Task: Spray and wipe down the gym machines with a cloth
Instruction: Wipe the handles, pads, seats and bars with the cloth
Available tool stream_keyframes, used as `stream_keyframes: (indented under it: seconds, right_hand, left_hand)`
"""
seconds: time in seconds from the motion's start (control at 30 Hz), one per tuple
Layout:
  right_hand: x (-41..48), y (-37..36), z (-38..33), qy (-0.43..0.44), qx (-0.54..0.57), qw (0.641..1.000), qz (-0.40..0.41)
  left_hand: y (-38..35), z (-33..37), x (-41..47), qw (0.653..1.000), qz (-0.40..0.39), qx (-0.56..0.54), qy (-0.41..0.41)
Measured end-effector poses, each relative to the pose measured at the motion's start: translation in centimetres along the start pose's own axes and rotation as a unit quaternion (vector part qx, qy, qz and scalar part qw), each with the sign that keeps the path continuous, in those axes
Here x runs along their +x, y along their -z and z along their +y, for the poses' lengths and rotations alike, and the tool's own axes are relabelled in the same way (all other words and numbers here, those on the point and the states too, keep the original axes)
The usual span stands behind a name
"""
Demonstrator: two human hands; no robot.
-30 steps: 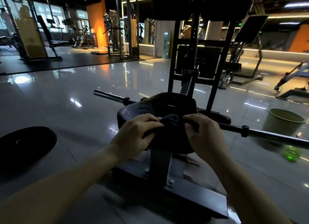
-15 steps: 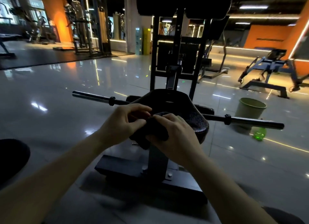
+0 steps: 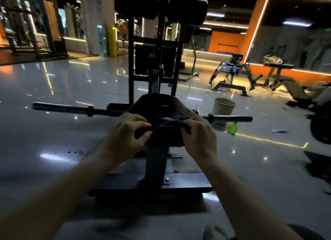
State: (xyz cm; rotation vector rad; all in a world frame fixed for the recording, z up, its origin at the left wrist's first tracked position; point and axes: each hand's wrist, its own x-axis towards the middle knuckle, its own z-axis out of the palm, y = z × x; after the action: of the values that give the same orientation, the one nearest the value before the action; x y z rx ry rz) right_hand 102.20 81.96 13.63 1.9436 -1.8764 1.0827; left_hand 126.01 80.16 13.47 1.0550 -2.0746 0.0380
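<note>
Glossy gym floor (image 3: 71,84), cloth (image 3: 166,130) stretched crosswise over seat (image 3: 161,103)

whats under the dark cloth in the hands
The dark crumpled cloth lies over the front of the black padded machine seat, gripped by the left hand and right hand. The seat's front edge is covered; below it only the grey metal post shows.

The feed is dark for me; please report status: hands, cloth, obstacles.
Left hand and right hand both grip cloth at seat pad near edge. Bar crosses behind pad. Bucket, green bottle on floor to the right, not in the way.
</note>
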Motion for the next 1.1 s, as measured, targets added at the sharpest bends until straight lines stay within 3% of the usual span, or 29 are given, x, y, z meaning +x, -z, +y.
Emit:
stream_keyframes:
  seconds: [0.13, 0.3, 0.47, 0.6, 0.77, 0.87, 0.97, 1.1]
  right_hand:
    - [-1.4, -0.9, -1.7, -0.06, 0.019, 0.998, 0.021]
    - [-2.9, -4.3, -5.7, 0.002, 0.011, 0.997, 0.071]
    - [-2.6, -2.7, -2.1, 0.052, -0.019, 0.993, 0.108]
    - [-0.9, -1.1, 2.1, -0.109, -0.023, 0.983, 0.142]
    - [0.3, -1.0, 1.2, -0.239, 0.064, 0.964, 0.096]
    - [-0.9, -2.1, -2.7, -0.17, 0.033, 0.981, 0.082]
    - [-1.7, -3.5, -4.7, -0.068, -0.018, 0.99, 0.12]
    - [-0.3, -3.0, -1.5, -0.134, -0.014, 0.98, 0.15]
  left_hand:
    - [0.2, 0.2, 0.0, 1.0, -0.004, 0.022, -0.007]
    - [0.0, -0.5, -0.3, 0.998, 0.041, -0.008, 0.045]
    - [0.3, -0.1, -1.0, 0.998, -0.036, 0.044, 0.0]
    - [1.5, 0.6, -0.2, 0.989, -0.113, 0.095, -0.01]
    - [1.6, 0.3, -0.4, 0.983, -0.143, 0.108, -0.024]
    - [1.6, -0.3, -0.7, 0.986, -0.147, 0.071, -0.012]
    - [1.7, -1.1, -0.4, 0.99, -0.136, 0.031, -0.028]
    - [1.9, -2.5, -0.2, 0.99, -0.128, -0.007, -0.049]
